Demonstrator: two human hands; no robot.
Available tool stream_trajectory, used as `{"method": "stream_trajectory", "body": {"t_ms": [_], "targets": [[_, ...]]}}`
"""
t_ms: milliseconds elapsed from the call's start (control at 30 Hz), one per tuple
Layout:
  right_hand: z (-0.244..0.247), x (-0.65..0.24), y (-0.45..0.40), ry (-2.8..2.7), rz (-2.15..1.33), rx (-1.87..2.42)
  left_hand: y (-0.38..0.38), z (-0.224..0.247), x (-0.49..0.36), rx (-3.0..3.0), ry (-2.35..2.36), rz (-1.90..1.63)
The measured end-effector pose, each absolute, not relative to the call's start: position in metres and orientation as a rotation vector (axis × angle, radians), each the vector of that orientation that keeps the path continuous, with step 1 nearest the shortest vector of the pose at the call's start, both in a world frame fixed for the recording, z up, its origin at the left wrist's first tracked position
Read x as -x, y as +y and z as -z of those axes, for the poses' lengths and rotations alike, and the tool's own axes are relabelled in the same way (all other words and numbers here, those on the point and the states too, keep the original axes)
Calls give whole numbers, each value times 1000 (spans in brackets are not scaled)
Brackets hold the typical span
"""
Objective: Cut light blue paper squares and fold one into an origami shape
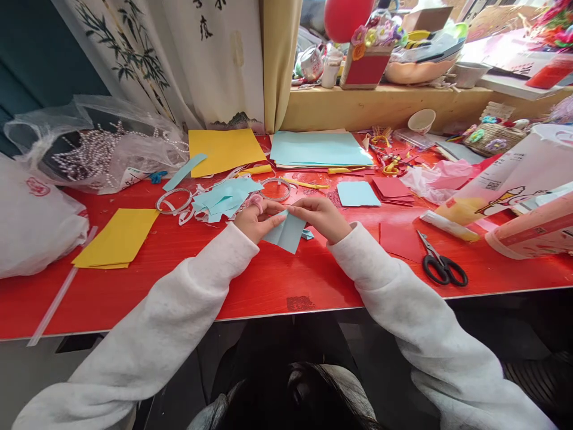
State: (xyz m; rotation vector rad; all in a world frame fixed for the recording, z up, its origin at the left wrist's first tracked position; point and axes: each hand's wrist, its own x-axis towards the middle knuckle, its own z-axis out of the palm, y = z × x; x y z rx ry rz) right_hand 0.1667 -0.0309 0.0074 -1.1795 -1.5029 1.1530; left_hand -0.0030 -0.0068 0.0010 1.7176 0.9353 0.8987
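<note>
A light blue sheet of paper (292, 232) with crease lines is held up between both hands above the red table. My left hand (259, 220) pinches its upper left edge, the thumb lying along the front. At the top edge, the fingertips of my right hand (321, 216) close on the same sheet. Just behind the paper, near the right hand, lies a small folded blue paper piece (307, 235). Blue paper scraps (226, 198) are heaped beyond the left hand, and a stack of blue squares (358, 193) rests beyond the right.
Black-handled scissors (441, 266) lie at the right by red paper squares (396, 239). Yellow paper (119, 239) and a plastic bag (40, 218) are at the left. Blue sheets (320, 148), yellow sheets (226, 152) and a tape roll (173, 201) sit farther back. Tall containers (528, 230) stand right.
</note>
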Motion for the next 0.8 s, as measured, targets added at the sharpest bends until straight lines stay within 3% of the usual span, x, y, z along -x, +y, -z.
{"method": "stream_trajectory", "body": {"t_ms": [800], "targets": [[-7,-166,-31,-1595,-1105,1194,-6,1,3,-1545,996,-869]]}}
